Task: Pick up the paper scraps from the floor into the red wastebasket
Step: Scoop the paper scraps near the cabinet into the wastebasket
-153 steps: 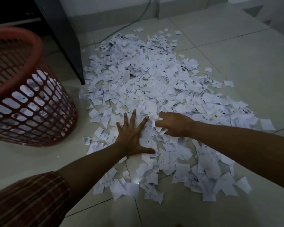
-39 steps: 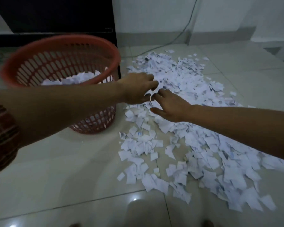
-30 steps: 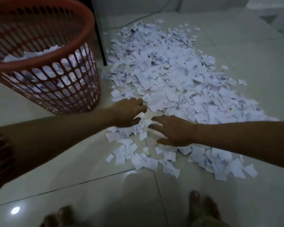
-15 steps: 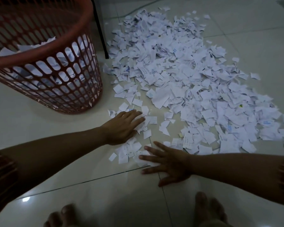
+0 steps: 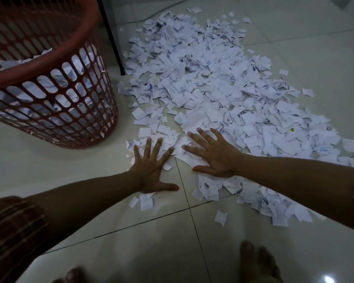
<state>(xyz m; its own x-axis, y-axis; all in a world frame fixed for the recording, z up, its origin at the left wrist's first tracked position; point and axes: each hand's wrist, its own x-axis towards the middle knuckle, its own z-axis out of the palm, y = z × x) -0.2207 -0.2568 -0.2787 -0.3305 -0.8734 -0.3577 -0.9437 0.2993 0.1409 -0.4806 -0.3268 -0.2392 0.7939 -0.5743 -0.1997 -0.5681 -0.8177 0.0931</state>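
A wide spread of white paper scraps (image 5: pixel 211 86) covers the tiled floor from the centre to the far right. The red mesh wastebasket (image 5: pixel 55 111) stands at the left, with scraps showing inside through its holes. My left hand (image 5: pixel 151 168) lies flat with fingers spread on the near left edge of the pile. Beside it, my right hand (image 5: pixel 213 154) is also flat and spread on the scraps, fingers pointing toward the basket. Neither hand holds anything.
A dark furniture leg (image 5: pixel 112 37) stands behind the basket, touching the pile's far left edge. A few loose scraps (image 5: pixel 145 202) lie near my left thumb. My bare feet (image 5: pixel 258 262) are at the bottom. Bare tiles (image 5: pixel 90 252) stretch at the near left.
Both hands have flattened and spread their fingers on the pile's near edge. The right hand moved up and away from me onto the scraps; the left moved nearer.
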